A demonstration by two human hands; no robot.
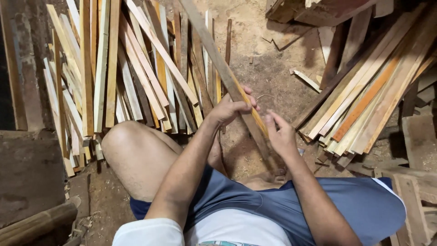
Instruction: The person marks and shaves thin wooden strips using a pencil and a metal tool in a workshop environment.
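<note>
The left hand (230,108) grips a long slat (227,77) (angled over the dirt floor (273,77)), while the right hand (281,136) hovers loosely open just beside it.

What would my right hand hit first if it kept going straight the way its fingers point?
Most likely the long wooden strip held by the left hand: the right hand has its fingers pointing up-left at it, almost touching. Depth is hard to judge.
</note>
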